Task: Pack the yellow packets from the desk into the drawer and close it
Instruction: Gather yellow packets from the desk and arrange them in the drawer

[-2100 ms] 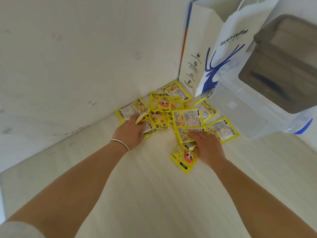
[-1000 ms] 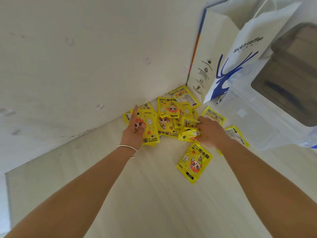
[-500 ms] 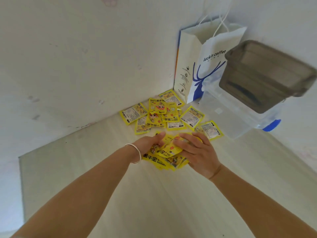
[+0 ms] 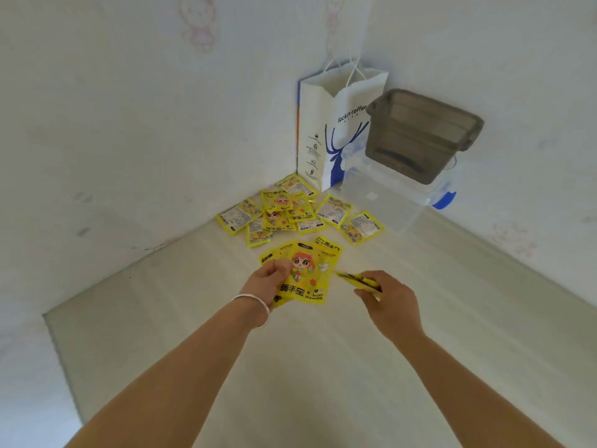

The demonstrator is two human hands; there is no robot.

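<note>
The big pale table runs into a corner of the wall, and no drawer can be seen anywhere in this view. In the corner stands a white paper bag with a blue deer on it, and just beside it a clear box with a grey tub sitting on top. In front of the bag lies the pile of yellow packets, spread flat on the table and partly on top of each other. A moment ago both hands were down in that pile, scooping. Now they have pulled back toward the person and lifted up — each with packets in it. The left hand, with a thin bangle on its wrist, grips a fan of packets with the thumb on the front, the cartoon faces showing. The right hand pinches a thinner bunch seen edge-on, near the fan but apart from it. So the first handful looks picked up, I think — but many packets are left on the table, so more trips will be needed before the drawer can be closed.
</note>
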